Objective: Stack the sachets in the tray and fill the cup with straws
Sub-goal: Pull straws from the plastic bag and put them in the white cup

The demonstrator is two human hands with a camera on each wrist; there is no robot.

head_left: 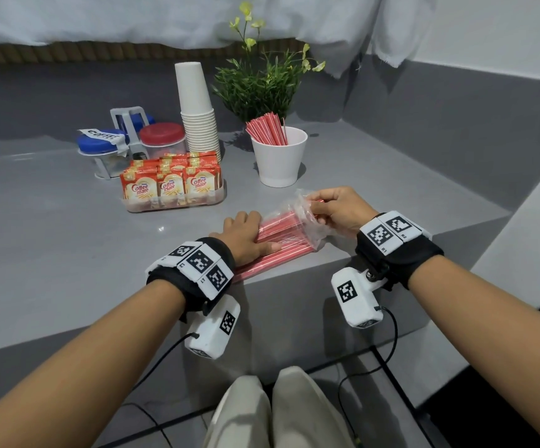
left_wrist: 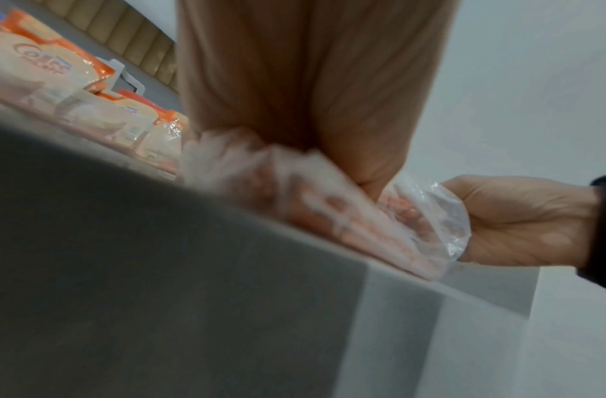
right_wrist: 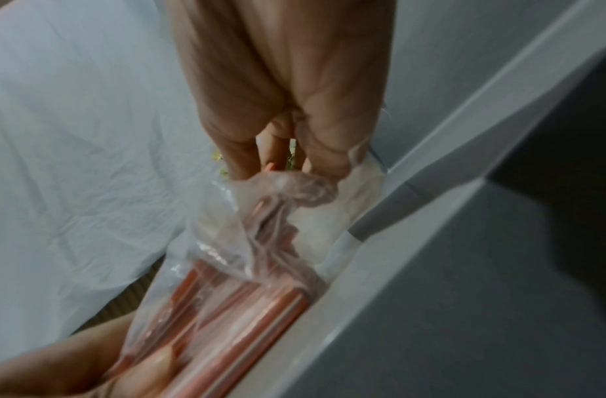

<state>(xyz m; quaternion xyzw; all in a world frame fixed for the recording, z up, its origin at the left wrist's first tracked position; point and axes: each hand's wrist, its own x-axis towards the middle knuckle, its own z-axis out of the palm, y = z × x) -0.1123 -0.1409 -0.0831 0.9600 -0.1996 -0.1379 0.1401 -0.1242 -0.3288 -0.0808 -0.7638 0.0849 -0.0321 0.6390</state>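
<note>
A clear plastic bag of red straws lies near the counter's front edge. My left hand presses flat on the bag, fingers straight. My right hand pinches straws at the bag's open end; its fingertips are hidden in the crumpled plastic. A white cup behind holds several red-striped straws. Orange Coffee mate sachets stand in rows in a clear tray at the left; the sachets also show in the left wrist view.
A stack of white paper cups, a green plant and lidded jars in a rack stand at the back. The grey counter drops off just below my wrists. A raised grey ledge runs along the right.
</note>
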